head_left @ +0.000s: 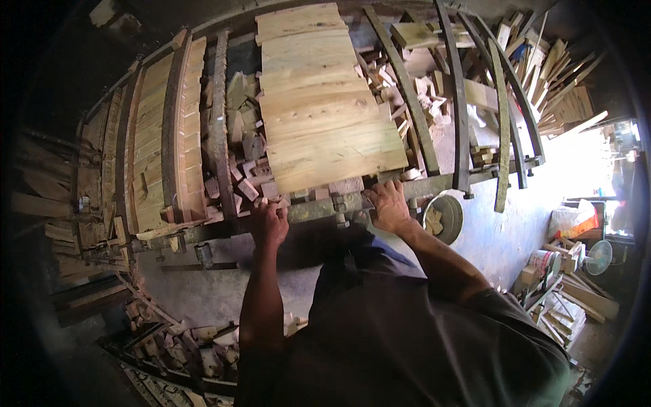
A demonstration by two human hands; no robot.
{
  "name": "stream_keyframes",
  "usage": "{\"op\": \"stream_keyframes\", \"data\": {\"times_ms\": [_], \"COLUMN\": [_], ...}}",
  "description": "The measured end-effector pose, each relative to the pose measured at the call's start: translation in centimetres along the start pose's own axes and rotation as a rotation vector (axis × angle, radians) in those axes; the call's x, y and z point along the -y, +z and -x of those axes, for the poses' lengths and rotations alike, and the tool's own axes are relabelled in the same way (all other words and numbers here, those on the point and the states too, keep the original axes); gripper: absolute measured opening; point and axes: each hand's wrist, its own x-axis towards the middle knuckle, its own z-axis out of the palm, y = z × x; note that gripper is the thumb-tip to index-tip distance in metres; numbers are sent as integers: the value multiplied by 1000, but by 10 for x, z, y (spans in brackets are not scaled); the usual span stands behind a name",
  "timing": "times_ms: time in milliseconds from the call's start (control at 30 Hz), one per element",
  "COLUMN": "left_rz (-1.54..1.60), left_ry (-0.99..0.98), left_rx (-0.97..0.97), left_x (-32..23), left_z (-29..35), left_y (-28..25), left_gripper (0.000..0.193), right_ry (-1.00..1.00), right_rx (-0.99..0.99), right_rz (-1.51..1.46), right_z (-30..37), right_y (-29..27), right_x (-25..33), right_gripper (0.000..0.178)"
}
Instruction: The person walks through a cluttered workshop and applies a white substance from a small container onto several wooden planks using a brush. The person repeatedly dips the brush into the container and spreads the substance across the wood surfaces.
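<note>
A pale panel of edge-joined boards (319,102) lies across the metal clamp rack, its near edge close to the front rail (319,211). My left hand (270,220) is at that rail, just below the panel's near left corner. Its fingers are curled beside small wood blocks (247,190); what they grip, if anything, is hidden. Over the rail near the panel's near right corner lies my right hand (390,205), fingers apart and slightly bent, with nothing seen in it. Between the hands, more small blocks (346,186) show under the panel's edge.
Another slatted panel (152,136) sits between dark clamp bars at the left. Curved metal bars (454,95) cross the rack's right side. A bucket with wood pieces (444,218) stands beyond my right forearm. Offcuts (196,349) lie lower left; a fan (598,258) stands far right.
</note>
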Motion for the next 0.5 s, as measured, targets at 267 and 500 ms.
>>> {"op": "stream_keyframes", "data": {"times_ms": [267,500], "left_rz": [15,-26], "left_ry": [-41,-55], "left_rx": [110,156], "left_x": [-8,2], "left_z": [0,-1], "left_y": [-9,2], "left_gripper": [31,38], "right_ry": [-34,-17], "right_rx": [40,16], "right_rz": [-35,-36], "right_z": [2,4], "right_y": [-9,-7], "right_x": [-5,-10], "right_gripper": [46,43]}}
